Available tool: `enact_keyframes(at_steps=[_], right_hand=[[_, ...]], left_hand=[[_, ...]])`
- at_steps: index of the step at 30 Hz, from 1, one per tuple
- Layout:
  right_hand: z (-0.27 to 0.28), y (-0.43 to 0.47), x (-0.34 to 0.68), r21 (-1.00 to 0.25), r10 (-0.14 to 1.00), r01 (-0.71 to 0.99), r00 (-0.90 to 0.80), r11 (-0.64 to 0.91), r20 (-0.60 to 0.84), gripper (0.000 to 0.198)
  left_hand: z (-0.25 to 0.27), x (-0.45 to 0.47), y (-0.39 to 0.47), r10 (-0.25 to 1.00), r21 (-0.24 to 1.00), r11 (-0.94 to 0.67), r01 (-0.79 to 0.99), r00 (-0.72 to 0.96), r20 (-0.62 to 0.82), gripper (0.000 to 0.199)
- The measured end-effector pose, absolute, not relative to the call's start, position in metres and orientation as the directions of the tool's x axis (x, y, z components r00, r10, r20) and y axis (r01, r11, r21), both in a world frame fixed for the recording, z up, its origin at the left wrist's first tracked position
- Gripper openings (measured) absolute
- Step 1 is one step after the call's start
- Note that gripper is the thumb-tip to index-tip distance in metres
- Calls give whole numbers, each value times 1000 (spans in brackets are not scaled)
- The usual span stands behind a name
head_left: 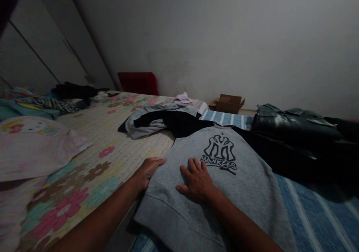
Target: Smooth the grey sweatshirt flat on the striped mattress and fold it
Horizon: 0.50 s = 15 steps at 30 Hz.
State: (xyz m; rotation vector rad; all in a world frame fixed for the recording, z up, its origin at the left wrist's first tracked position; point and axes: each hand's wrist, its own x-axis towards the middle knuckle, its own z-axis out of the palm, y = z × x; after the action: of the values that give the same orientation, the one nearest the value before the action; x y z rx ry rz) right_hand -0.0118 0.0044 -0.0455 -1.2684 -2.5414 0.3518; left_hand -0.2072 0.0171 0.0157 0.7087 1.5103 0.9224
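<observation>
A grey sweatshirt (252, 184) with black sleeves and a dark "Yankees" print lies spread out, front side up. At its left side edge my left hand (148, 170) has its fingers closed on the cloth; part of the fingers is hidden. My right hand (198, 181) rests flat on the chest, just below and left of the print, fingers spread. One black sleeve reaches out to the right, while the other runs left towards a crumpled grey and black garment (143, 126).
Below lies a flowered bed cover (106, 169) beside blue striped cloth (305, 207). A pink printed garment (42, 147) and other clothes lie left. A dark folded jacket (294, 123) sits right. Behind are a cardboard box (228, 104), a red object (137, 82) and a small lilac cloth (183, 97).
</observation>
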Motion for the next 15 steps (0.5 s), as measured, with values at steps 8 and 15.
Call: enact_keyframes(at_steps=[8, 15], right_hand=[[-45, 5, -10, -346, 809, 740, -576, 577, 117, 71], [-32, 2, -9, -381, 797, 719, -597, 581, 88, 66]], left_hand=[[3, -220, 19, 918, 752, 272, 600, -397, -15, 20], [8, -217, 22, 917, 720, 334, 608, -387, -98, 22]])
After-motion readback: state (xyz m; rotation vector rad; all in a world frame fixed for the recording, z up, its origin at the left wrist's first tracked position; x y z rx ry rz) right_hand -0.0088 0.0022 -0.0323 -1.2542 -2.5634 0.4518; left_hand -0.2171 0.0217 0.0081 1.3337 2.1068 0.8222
